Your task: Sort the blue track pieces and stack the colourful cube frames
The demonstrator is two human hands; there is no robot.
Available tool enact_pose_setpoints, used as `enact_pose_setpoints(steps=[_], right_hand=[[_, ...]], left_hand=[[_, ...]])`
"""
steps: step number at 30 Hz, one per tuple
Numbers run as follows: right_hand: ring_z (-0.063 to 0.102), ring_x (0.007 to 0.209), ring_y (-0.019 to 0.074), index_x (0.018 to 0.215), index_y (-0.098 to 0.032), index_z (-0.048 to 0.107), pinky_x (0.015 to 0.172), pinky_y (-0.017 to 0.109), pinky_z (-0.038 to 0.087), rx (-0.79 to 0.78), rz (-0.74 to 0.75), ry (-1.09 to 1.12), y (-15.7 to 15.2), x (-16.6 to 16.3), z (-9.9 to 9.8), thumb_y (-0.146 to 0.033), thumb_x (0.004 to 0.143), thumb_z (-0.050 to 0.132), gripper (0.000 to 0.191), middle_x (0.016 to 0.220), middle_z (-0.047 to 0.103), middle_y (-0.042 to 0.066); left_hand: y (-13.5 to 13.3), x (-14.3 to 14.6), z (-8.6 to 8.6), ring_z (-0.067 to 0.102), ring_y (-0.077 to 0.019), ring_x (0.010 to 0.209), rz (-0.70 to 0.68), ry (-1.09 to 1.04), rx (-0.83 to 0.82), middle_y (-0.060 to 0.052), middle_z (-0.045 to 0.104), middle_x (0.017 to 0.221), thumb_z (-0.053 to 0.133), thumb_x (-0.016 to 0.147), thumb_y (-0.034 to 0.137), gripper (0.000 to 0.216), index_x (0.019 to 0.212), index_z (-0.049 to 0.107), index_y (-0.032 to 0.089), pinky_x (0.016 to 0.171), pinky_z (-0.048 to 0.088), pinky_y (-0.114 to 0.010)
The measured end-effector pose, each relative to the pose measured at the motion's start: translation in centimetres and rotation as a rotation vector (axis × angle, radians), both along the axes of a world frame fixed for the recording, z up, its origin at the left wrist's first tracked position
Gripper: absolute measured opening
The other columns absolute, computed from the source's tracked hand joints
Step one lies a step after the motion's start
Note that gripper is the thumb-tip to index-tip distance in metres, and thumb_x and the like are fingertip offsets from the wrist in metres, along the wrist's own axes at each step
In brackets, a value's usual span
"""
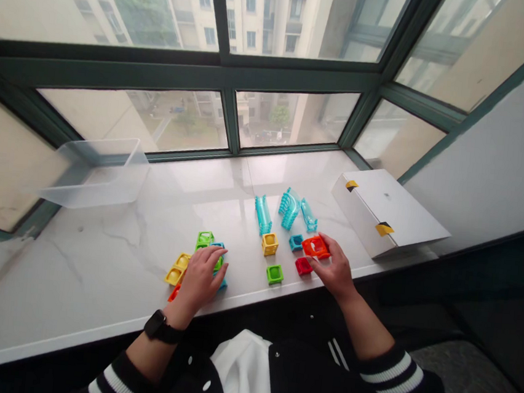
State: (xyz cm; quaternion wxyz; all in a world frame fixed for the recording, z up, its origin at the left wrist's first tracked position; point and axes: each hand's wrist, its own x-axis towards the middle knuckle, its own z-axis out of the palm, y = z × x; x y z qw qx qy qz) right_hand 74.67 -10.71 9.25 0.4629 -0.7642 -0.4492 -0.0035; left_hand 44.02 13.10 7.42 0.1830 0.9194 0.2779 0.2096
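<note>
Right hand (337, 269) clasps a red openwork plastic block (315, 253), which a loose hold could drop; whether the left hand (202, 278) grips anything is hidden.

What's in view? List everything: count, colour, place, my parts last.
Storage bin: 1, clear, left
Box: 1, white, right
Track pieces: 3, turquoise, centre
Block or stack: 1, yellow, centre
Small blocks: 3, green, blue, red, centre
Larger piece: 1, orange-red, right
Block cluster: count unclear, green, yellow, blue, red, centre-left
Ledge: 1, white, foreground
Window frames: several, green, behind
Buildings, trees: several, beige, green, outside
Jacket: 1, black, bottom
Shirt: 1, white, bottom
Watch: 1, black, lower left
Left fingers: over block cluster
Right fingers: on larger piece
</note>
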Motion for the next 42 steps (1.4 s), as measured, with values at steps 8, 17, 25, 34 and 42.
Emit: enact_pose_setpoints(steps=[8,17,25,34,42], right_hand=[[0.065,0.128,0.0349,0.149,-0.022,0.057,0.111,0.053,0.053,-0.072,-0.205,0.034,-2.6,4.3,-1.8,-0.056,0.087,0.074,0.072,0.144,0.065,0.016],[0.067,0.124,0.0341,0.147,-0.019,0.059,0.11,0.053,0.055,-0.136,-0.213,0.06,-2.5,5.7,-5.1,-0.054,0.085,0.073,0.072,0.14,0.067,0.016],[0.067,0.125,0.0343,0.148,-0.019,0.059,0.109,0.053,0.055,-0.156,-0.203,0.047,-2.4,5.9,-6.2,-0.051,0.086,0.071,0.071,0.141,0.067,0.017],[0.066,0.127,0.0344,0.15,-0.02,0.057,0.108,0.052,0.058,-0.169,-0.19,0.1,-2.6,6.1,-6.7,-0.05,0.087,0.071,0.072,0.143,0.065,0.016],[0.064,0.129,0.0343,0.152,-0.021,0.055,0.11,0.053,0.056,-0.183,-0.174,0.065,-2.6,6.5,-7.2,-0.051,0.089,0.07,0.072,0.143,0.064,0.016]], left_hand=[[1.8,-1.2,-3.9,0.054,-0.0361,0.136,0.142,0.194,0.167,-0.017,0.061,0.145,0.047,0.103,0.043,0.041,0.133,0.066,0.022,0.121,0.031,-0.065],[1.8,-1.3,-4.1,0.054,-0.0358,0.136,0.138,0.204,0.208,-0.017,0.061,0.146,0.045,0.105,0.043,0.042,0.133,0.066,0.02,0.121,0.031,-0.062],[1.7,-1.3,-4.0,0.053,-0.0355,0.138,0.143,0.2,0.207,-0.016,0.06,0.146,0.045,0.105,0.043,0.041,0.133,0.066,0.021,0.121,0.032,-0.062],[1.6,-1.2,-3.9,0.054,-0.0358,0.137,0.151,0.184,0.179,-0.016,0.061,0.145,0.047,0.104,0.043,0.04,0.131,0.067,0.023,0.121,0.032,-0.062],[1.7,-1.3,-4.0,0.053,-0.0362,0.137,0.145,0.201,0.185,-0.017,0.06,0.146,0.045,0.105,0.043,0.042,0.132,0.067,0.02,0.122,0.031,-0.062]])
